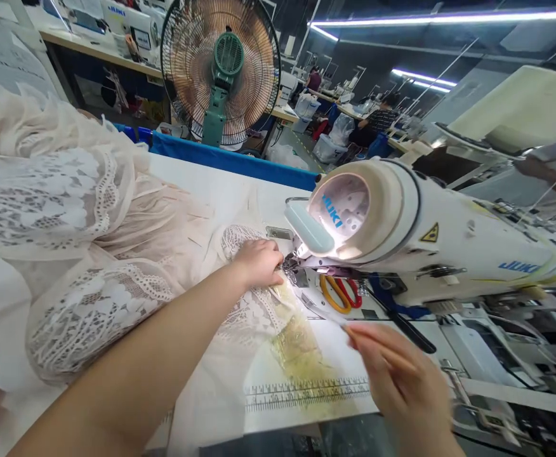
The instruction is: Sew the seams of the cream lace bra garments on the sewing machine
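My left hand (259,263) lies on a white lace piece (249,311) close to the needle and presser foot (291,261) of a white sewing machine (377,209). Its fingers are curled and pressed together on the fabric at the foot. On the other side, my right hand (402,381) pinches the end of a narrow white strip (325,312), which runs taut toward the foot. Yellowish tape (299,346) covers part of the table beside the lace. Under the machine arm lie yellow-handled scissors (334,295) and a red handle (354,293).
Heaped lace and sheer fabric (82,197) fills the table's left side. A printed ruler scale (306,393) runs along the front. Behind the blue table edge (230,162) stands a large fan (221,70). People sit at other machines farther back; a person stands at far right.
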Demonstrator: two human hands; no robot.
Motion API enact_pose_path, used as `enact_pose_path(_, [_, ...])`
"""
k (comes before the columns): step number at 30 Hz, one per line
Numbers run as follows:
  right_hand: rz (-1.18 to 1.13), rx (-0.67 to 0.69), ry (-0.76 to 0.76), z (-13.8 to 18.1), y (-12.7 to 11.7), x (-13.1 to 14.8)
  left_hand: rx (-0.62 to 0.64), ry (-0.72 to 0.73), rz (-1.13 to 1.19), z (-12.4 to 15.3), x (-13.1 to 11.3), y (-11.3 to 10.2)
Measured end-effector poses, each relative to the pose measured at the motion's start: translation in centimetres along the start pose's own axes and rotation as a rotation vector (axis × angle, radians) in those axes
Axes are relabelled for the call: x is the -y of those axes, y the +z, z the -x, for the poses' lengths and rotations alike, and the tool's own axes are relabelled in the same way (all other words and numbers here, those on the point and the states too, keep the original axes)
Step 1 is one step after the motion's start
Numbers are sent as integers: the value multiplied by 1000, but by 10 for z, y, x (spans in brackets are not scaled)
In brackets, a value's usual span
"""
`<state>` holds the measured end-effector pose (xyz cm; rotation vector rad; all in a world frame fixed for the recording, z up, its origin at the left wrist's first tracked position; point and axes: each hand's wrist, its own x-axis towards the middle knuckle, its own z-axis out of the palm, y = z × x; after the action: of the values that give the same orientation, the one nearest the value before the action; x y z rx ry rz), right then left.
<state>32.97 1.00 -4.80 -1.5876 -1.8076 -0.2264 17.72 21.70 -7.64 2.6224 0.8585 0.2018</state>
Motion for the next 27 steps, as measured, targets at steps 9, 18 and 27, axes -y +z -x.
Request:
enact_pose_path(9, [245, 41, -140, -48, 63, 4, 59, 89, -18, 1, 5, 1])
enact_pose_path(18, [478, 228, -85, -65, 68, 12, 99, 86, -16, 0, 4, 0])
enact_pose_path(27, [565, 324, -63, -72, 69, 19, 132, 79, -65, -1, 0, 0])
